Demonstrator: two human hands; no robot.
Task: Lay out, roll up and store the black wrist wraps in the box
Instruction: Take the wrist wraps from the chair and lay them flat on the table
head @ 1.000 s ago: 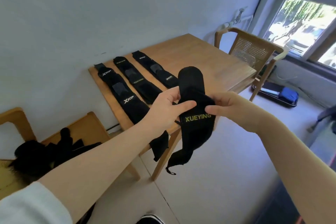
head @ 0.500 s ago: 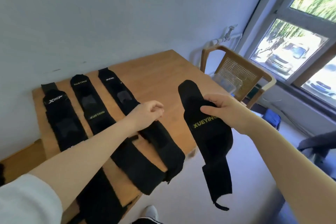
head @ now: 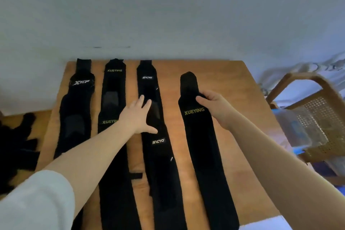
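Observation:
Three black wrist wraps lie stretched out side by side on the wooden table (head: 220,73): one marked XTEP (head: 74,110) at the left, one marked XUEYING (head: 112,84) beside it, and a third wrap (head: 158,155) with white lettering. My left hand (head: 137,115) is spread flat, fingers apart, on the third wrap. A fourth wrap (head: 203,145) with yellow XUEYING lettering lies to the right, parallel to the others. My right hand (head: 216,108) pinches its upper part, near the far end.
A pile of black wraps (head: 16,145) sits on a wooden seat at the left. At the right stands a wooden chair with a cane back (head: 317,117) holding a clear plastic box (head: 295,129). The wall runs along the table's far edge.
The view has swung over the table. My right hand has brought the hanging wrap down flat beside the other three. My left hand has opened and settled on the third wrap.

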